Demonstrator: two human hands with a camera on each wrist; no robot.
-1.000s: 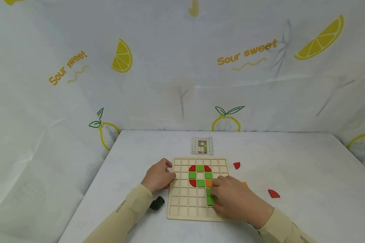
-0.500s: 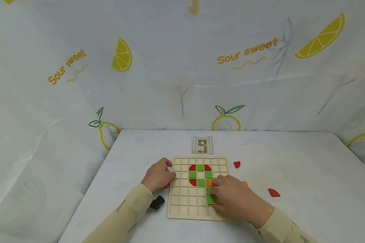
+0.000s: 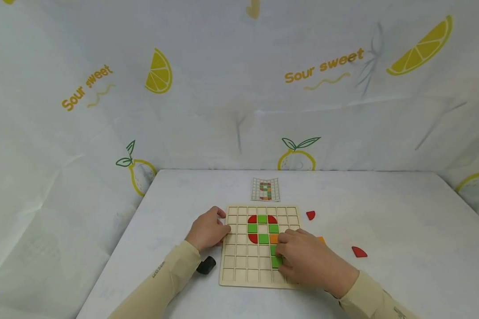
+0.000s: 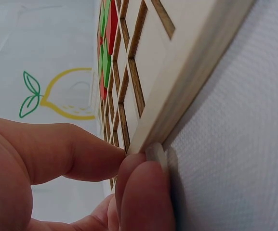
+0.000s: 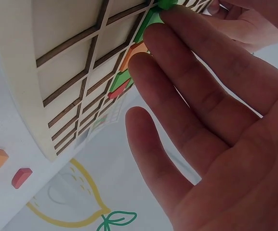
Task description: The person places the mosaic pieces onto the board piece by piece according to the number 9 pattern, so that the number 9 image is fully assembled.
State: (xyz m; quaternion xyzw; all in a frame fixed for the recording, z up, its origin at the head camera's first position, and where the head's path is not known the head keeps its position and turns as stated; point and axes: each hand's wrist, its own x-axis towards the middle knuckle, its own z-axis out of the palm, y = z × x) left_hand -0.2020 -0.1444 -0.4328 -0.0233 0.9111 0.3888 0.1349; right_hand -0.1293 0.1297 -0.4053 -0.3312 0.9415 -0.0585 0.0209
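The green square tile (image 3: 276, 261) sits in a cell of the wooden grid board (image 3: 239, 277), low and right of centre in the head view, the lowest piece of a column running down from the red and green figure (image 3: 262, 229) near the board's top. It lies directly under the fingertips of the right hand (image 3: 309, 261), which comes in from the lower right; the fingers are straight and laid flat on it, pressing rather than curling, as the right wrist view shows (image 5: 211, 86). The tile is square, so it has no long axis to line up. The right hand is far the nearer. The left hand (image 3: 207, 231) is well apart at the board's left edge, thumb and fingertip pinching that edge (image 4: 148, 139).

Loose on the table (image 3: 403, 212): two red pieces (image 3: 311, 215) (image 3: 359, 252), an orange tile (image 3: 321, 240) and a pattern card (image 3: 265, 189).
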